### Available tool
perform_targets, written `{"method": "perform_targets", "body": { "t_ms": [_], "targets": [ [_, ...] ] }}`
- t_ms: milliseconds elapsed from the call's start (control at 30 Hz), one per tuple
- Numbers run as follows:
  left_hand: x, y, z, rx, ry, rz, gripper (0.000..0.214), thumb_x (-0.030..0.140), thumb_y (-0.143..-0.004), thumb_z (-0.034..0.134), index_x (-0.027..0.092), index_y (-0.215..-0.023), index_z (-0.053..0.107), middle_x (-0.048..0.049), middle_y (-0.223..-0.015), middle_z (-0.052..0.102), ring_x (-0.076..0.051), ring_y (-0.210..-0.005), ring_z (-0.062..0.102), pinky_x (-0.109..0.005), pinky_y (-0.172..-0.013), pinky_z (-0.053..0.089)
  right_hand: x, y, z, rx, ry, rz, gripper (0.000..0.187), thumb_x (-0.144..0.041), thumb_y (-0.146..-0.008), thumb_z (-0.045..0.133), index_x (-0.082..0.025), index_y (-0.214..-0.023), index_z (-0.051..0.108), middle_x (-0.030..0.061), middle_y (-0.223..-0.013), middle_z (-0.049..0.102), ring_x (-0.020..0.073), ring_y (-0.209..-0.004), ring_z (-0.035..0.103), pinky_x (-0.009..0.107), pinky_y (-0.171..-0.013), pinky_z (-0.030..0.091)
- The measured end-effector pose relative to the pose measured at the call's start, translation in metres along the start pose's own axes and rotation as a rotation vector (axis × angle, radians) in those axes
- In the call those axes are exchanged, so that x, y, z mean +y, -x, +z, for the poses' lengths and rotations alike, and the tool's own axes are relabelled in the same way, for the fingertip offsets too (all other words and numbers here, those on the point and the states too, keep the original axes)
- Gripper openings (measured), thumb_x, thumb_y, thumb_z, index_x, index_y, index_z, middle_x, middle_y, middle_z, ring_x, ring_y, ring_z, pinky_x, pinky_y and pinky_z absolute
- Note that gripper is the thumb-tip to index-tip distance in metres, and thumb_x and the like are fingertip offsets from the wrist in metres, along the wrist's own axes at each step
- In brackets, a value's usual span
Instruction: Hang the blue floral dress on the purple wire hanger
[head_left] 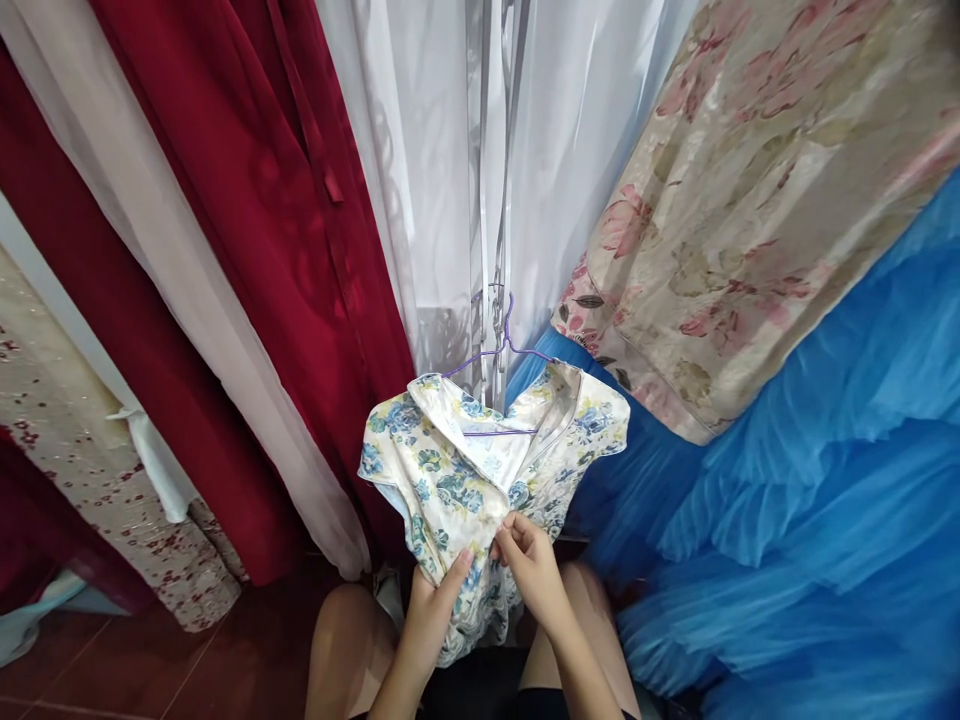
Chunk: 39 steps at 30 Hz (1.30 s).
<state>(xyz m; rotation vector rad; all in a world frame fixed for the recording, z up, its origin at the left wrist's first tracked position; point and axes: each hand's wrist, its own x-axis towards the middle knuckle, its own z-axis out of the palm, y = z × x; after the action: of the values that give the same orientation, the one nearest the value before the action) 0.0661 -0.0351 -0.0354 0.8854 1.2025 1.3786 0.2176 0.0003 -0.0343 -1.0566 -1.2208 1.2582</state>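
A white dress with blue and yellow flowers [442,490] hangs in front of me on a purple wire hanger [508,330]. Its lower part drops between my knees. My left hand [439,595] grips the cloth at the dress's left side, thumb on top and the other fingers hidden behind it. My right hand [529,560] pinches the front of the dress just below the crossing of the V-shaped collar. Whether a button or only cloth lies in that pinch is too small to make out.
Long dark red garments [247,200] hang on the left, with a pale pink one [187,280] among them. White cloth [427,150] is behind the hanger. At right hang a beige floral garment [720,220] and ruffled blue tulle [787,510]. Reddish-brown tiles [180,670] cover the floor.
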Motion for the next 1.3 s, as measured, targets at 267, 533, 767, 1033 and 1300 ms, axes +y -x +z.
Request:
{"method": "perform_targets", "body": {
  "t_ms": [267,533,767,1033,1300],
  "targets": [
    [-0.005,-0.005,-0.013,0.154,0.014,0.008,0.057,0.046,-0.079,0.077,0.024,-0.128,0.063,-0.0095,-0.136,0.063,-0.031,-0.131,0.054,-0.043,-0.112,0.044,-0.001,0.010,-0.009,-0.031,0.170,0.049,0.040,-0.046,-0.096,0.046,-0.024,-0.063,0.043,-0.0028,-0.054,0.048,0.0164,-0.053,0.045,0.030,-0.058,0.036],
    [-0.004,-0.002,-0.017,0.163,0.040,-0.012,0.058,0.047,-0.076,0.080,0.021,-0.126,0.065,-0.0111,-0.129,0.067,-0.032,-0.127,0.058,-0.042,-0.109,0.046,-0.001,0.015,-0.011,-0.038,0.213,0.055,0.040,-0.048,-0.097,0.046,-0.022,-0.067,0.047,-0.0028,-0.055,0.048,0.0157,-0.055,0.047,0.028,-0.058,0.037],
    [0.004,0.008,-0.007,0.120,0.091,-0.078,0.061,0.046,-0.069,0.084,0.014,-0.119,0.070,-0.0153,-0.122,0.070,-0.037,-0.120,0.062,-0.045,-0.104,0.048,-0.005,0.015,-0.003,-0.008,0.213,-0.024,0.031,-0.049,-0.095,0.054,-0.020,-0.083,0.053,-0.0017,-0.065,0.053,0.0159,-0.060,0.049,0.026,-0.058,0.036],
    [-0.025,-0.004,-0.015,0.445,-0.305,0.434,0.060,0.041,-0.081,0.073,0.022,-0.133,0.050,-0.0138,-0.137,0.054,-0.032,-0.130,0.051,-0.047,-0.109,0.040,-0.013,0.015,-0.011,0.015,0.021,0.123,0.037,-0.051,-0.081,0.069,-0.018,-0.070,0.057,-0.0039,-0.048,0.051,0.0113,-0.045,0.043,0.025,-0.049,0.032],
    [-0.040,-0.011,0.046,-0.234,-0.537,0.382,0.016,0.029,-0.097,0.047,0.019,-0.088,0.056,-0.0048,-0.081,0.066,-0.020,-0.078,0.064,-0.029,-0.072,0.048,-0.023,0.015,-0.012,0.093,-0.193,0.175,0.035,-0.043,-0.073,0.076,-0.018,-0.058,0.057,-0.0028,-0.044,0.053,0.0078,-0.039,0.038,0.023,-0.043,0.028]
  ]
}}
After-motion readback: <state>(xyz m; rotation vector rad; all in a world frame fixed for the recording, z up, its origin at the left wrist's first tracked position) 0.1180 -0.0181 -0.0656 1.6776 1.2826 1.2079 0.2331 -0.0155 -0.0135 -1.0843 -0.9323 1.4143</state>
